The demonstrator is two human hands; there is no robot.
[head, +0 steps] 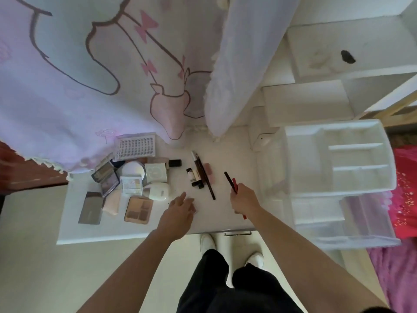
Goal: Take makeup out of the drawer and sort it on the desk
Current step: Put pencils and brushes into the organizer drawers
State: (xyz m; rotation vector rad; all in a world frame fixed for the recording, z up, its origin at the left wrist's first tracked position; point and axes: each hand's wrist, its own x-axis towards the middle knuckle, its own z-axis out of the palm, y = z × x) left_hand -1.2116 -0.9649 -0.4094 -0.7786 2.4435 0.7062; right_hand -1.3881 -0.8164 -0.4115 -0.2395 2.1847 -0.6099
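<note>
Mostly sorted already tbh: palettes and compacts [133,177] piled left on tabletop [221,213], pencils and tubes [199,172] mid. Right hand [242,199] grip clamped on slim sticks [233,182]; left hand [180,206] fingers apart, empty-looking. Drawer contents hidden.

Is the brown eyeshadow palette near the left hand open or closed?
Open: the brown eyeshadow palette lies flat on the desk with its colour pans showing.

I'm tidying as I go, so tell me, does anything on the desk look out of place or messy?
The palettes and compacts on the desk's left lie heaped, overlapping at odd angles, unlike the pencils and tubes lined up mid-desk. Nothing looks spilled or broken.
</note>
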